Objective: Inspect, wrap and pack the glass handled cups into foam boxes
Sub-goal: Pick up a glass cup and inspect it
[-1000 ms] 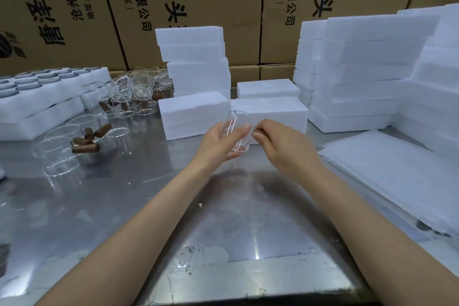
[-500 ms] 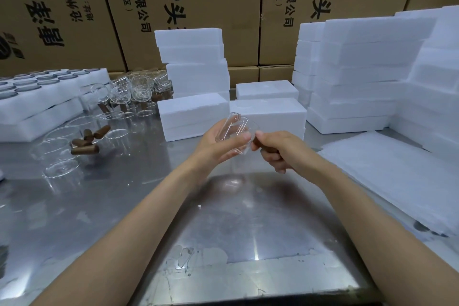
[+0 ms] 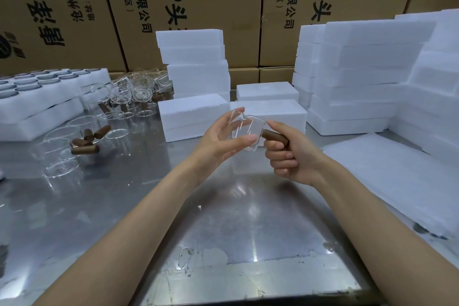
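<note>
A clear glass cup (image 3: 244,129) is held above the steel table (image 3: 124,206), in front of two low foam boxes (image 3: 196,117). Its brown handle (image 3: 274,137) is gripped in the right hand (image 3: 293,156), the fingers curled tightly round it and the thumb laid along the top. The cup body is steadied by the left hand (image 3: 221,139), whose fingers are loosely spread: the thumb is pressed against the near side of the glass and the fingertips (image 3: 239,110) reach the far rim (only a light hold, not a closed one).

Compared with half a second ago, the hands have been drawn slightly apart and the cup has been turned, so that the handle, earlier almost covered by the right hand, is now exposed at its glass end. The left fingers have been opened wider.

The outline of the glass is hard to trace against the white foam behind it. On the left, more cups (image 3: 129,92) are clustered beside filled foam trays (image 3: 37,97), their shapes blurred by reflections, and a sheet of white wrapping (image 3: 397,181) is cut off at the right edge.
</note>
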